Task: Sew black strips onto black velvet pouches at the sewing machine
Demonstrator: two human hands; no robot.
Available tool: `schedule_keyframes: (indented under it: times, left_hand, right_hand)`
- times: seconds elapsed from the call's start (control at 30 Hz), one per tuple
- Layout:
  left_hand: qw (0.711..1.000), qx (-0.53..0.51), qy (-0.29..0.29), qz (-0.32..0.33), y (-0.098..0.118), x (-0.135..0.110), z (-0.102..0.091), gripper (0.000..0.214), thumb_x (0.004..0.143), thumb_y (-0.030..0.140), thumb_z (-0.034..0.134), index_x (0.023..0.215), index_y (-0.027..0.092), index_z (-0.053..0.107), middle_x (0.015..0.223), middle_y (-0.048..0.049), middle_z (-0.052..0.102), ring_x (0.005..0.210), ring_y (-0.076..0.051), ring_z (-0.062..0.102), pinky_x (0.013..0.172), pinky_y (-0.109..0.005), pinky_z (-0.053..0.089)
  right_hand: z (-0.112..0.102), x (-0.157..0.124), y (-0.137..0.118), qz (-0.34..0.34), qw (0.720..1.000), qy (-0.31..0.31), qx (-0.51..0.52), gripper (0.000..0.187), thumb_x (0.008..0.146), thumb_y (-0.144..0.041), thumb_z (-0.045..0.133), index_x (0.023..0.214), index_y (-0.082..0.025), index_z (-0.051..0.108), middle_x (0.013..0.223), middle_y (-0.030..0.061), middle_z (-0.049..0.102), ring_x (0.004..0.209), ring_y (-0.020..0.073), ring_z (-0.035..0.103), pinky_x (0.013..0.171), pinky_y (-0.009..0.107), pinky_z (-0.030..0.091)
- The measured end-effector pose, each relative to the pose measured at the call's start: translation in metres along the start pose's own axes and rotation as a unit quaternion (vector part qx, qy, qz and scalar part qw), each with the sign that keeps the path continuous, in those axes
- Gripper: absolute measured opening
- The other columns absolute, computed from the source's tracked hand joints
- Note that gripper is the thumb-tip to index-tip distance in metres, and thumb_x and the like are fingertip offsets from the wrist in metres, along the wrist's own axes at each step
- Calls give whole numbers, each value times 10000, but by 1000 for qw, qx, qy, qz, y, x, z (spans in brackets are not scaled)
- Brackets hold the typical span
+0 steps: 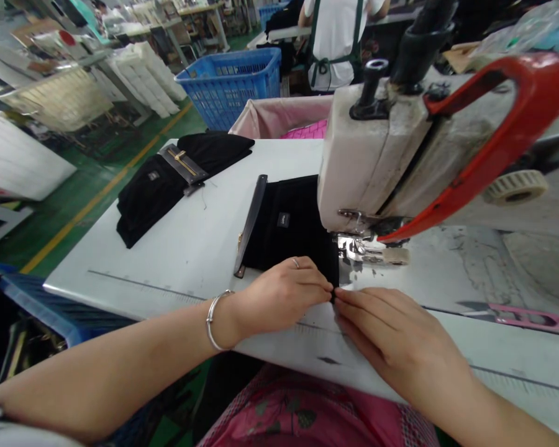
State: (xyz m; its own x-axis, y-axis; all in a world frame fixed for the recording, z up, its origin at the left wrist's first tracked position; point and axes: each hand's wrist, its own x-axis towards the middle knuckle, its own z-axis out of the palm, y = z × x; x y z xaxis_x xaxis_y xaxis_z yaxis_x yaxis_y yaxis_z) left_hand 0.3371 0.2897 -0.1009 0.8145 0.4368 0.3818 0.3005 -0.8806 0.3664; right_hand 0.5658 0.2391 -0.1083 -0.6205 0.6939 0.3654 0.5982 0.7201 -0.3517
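Note:
A black fabric piece (286,223) with a small label lies on the white sewing table (190,242), under the head of a white sewing machine (377,155). My left hand (284,295), with a ring and a silver bracelet, rests on the fabric's near edge, fingers pressed together at its corner. My right hand (391,338) meets it from the right, fingertips pinching the same corner just in front of the presser foot (354,248). A dark metal bar (250,223) lies along the fabric's left edge.
A stack of black fabric (168,180) with a grey metal clamp on top lies at the table's far left. Pink-handled scissors (522,316) lie to the right. A blue basket (233,81) stands beyond the table. A person in a white top with a green apron (338,37) is behind.

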Motion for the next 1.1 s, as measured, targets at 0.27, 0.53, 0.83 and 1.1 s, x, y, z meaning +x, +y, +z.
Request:
schedule_keyframes:
  times: [0.27,0.53,0.83,1.1]
  left_hand:
    - [999,39,12,13,-28,10,1,230,898,29,472,994,131,654,1049,-59,722,999,-156,647,967,-339,500]
    - [998,54,28,-27,-48,22,1,256,914,56,460,957,166,688,1019,-22,727,989,-146,648,961,-322,504]
    - [993,77,63,-69,-68,32,4,252,907,69,486,883,180,711,936,-22,718,923,-155,656,895,-304,520]
    - [993,72,57,-70,-69,32,4,255,938,110,478,862,189,708,900,-22,710,927,-146,651,885,-295,516]
  right_hand:
    - [-3,23,20,2,998,-32,-57,258,900,-240,576,1143,-160,618,1113,65,671,968,237,621,853,416,514]
    - [5,30,36,-5,994,2,-110,264,922,-250,533,1155,-173,629,1185,68,663,998,232,645,793,366,529]
    - [8,30,41,-6,995,12,-99,233,946,-240,509,1125,-185,647,1185,27,674,999,220,645,805,372,523]
    - [9,29,46,10,998,-7,-61,225,943,-246,525,1120,-204,658,1171,12,677,1048,222,619,852,376,510]
